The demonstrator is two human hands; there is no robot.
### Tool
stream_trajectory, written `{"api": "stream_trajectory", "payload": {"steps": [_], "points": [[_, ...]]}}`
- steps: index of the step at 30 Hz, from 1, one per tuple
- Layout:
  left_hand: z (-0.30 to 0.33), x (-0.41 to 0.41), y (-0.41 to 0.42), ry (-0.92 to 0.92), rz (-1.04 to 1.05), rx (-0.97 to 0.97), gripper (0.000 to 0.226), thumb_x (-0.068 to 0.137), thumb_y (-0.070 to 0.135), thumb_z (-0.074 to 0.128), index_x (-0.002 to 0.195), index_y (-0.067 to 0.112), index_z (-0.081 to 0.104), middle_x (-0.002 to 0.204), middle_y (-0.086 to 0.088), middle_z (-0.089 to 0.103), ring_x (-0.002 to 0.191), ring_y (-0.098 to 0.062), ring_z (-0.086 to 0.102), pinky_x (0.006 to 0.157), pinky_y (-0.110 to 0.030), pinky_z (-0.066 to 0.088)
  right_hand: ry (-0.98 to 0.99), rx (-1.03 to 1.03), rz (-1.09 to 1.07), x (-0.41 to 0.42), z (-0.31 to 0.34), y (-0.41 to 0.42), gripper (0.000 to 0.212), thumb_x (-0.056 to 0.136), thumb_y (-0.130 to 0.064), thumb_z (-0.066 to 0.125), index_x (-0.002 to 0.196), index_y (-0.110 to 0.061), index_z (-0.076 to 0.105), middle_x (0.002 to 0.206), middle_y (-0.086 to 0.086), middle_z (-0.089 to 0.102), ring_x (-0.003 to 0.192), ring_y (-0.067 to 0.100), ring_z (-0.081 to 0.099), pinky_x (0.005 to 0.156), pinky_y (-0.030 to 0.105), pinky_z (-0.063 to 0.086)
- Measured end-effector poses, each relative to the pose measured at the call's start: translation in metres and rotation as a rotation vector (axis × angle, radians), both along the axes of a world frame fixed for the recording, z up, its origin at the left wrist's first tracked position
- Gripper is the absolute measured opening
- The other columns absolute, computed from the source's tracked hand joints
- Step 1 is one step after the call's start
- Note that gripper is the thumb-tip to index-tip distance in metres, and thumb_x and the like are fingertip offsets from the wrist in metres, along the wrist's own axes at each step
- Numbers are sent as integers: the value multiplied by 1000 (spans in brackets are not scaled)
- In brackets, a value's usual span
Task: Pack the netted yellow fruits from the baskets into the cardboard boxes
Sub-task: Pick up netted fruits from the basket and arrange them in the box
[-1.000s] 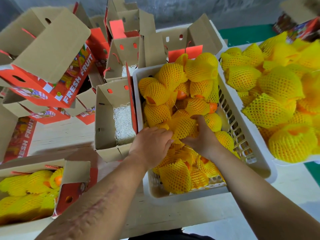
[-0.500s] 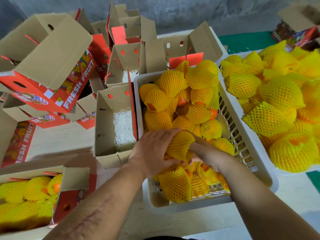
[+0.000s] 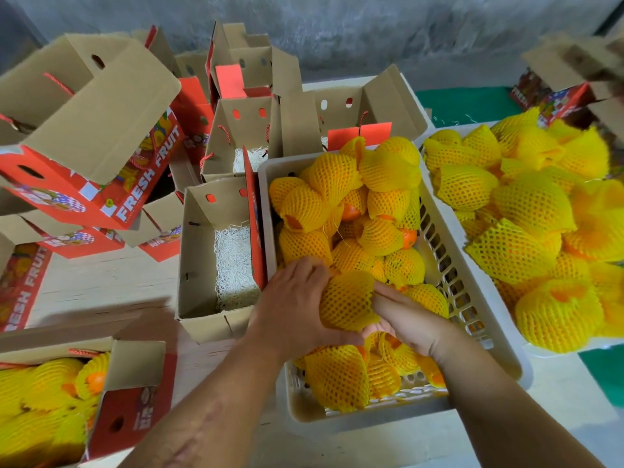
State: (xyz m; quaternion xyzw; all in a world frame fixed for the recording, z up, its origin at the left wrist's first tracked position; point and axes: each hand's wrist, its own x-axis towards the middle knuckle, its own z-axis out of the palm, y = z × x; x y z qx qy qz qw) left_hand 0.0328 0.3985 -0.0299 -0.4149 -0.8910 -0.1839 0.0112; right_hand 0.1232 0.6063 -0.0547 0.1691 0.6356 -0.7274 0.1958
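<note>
A white plastic basket (image 3: pixel 472 298) in the middle holds several fruits in yellow foam nets. Both hands are inside it, around one netted fruit (image 3: pixel 347 298). My left hand (image 3: pixel 290 302) grips its left side with the thumb curled under it. My right hand (image 3: pixel 408 315) holds its right side and underside, fingers curled beneath. Just left of the basket stands an open cardboard box (image 3: pixel 202 265) lined with white shredded paper and holding no fruit. A second basket (image 3: pixel 439 130) heaped with netted fruits (image 3: pixel 533 211) sits at the right.
At the lower left, an open box (image 3: pixel 131 410) is full of netted fruits. Several empty red and brown "FRESH FRUIT" boxes (image 3: pixel 84 130) are stacked and tilted across the back and left of the wooden table (image 3: pixel 101 282). A grey wall runs behind.
Both hands have closed around one netted fruit and raised it slightly from the pile, shifting toward the basket's near left part. The camera has tilted a little.
</note>
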Motion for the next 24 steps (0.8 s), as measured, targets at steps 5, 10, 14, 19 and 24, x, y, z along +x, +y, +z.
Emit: {"api": "stream_trajectory", "payload": {"steps": [5,10,14,19,24], "points": [[4,-1,0,-17,6,-85,98,56,110,38,107,27,50,103,11,52,101,-13,51,93,-37,44,-85,82,-20,-2,-6,4,78,77,-51,60,152,-33,45,117,22,69,100,32,70,117,65,30],[5,1,-3,-60,-39,-58,123,61,108,39,161,38,22,133,9,63,122,-14,54,105,-37,41,79,142,115,-3,10,-10,46,79,-33,59,122,-20,64,99,24,71,83,34,66,77,46,52],[6,1,-3,-84,1,-43,113,60,108,40,150,41,40,129,12,67,118,-10,55,102,-33,40,75,144,55,-5,13,-16,41,84,-32,55,124,-31,64,100,25,72,77,27,65,76,44,55],[2,-1,-5,34,17,8,89,66,95,55,131,33,56,106,11,70,97,-6,45,82,-27,38,62,75,2,-4,8,-7,51,78,-48,64,128,-51,51,89,24,71,75,33,68,80,47,52],[3,2,0,-19,1,21,96,66,101,52,132,32,55,130,13,57,120,-12,53,101,-34,44,72,45,8,-3,3,-5,53,81,-47,66,130,-58,51,108,17,72,92,32,68,89,53,51]]}}
